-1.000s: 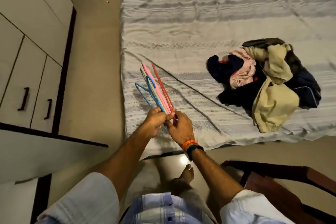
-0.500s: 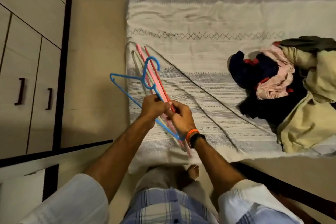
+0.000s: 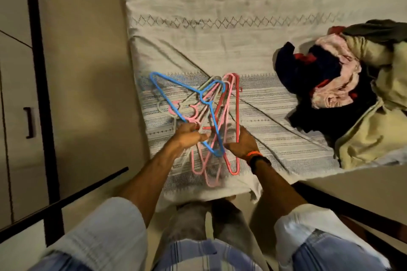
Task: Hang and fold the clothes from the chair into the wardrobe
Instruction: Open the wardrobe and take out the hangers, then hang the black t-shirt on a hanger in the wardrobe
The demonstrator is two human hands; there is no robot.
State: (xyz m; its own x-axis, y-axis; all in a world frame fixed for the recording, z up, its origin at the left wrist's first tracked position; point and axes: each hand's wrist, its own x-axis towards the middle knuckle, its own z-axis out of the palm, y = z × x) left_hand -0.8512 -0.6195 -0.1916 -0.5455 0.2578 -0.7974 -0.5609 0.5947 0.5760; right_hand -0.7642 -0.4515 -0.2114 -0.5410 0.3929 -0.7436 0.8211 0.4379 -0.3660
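A bunch of plastic hangers hangs between my hands above the near edge of the bed (image 3: 220, 28): one blue hanger (image 3: 174, 89) on top, with pink hangers (image 3: 208, 174), a red one (image 3: 236, 116) and pale grey ones under it. My left hand (image 3: 187, 136) grips the left side of the bunch. On the right side, my right hand (image 3: 241, 144) holds the hangers' lower bars. A heap of clothes (image 3: 343, 86), dark blue, pink, red and beige, lies on the bed to the right, apart from both hands.
The wardrobe (image 3: 15, 94), its doors closed and fitted with dark handles, stands on the left across a strip of floor. A dark wooden chair (image 3: 363, 215) shows at the lower right. The striped bedsheet hangs over the bed's near edge.
The hangers have fanned out: the blue one has swung up and left, the pink and red ones have spread apart. The view has shifted closer over the bed.
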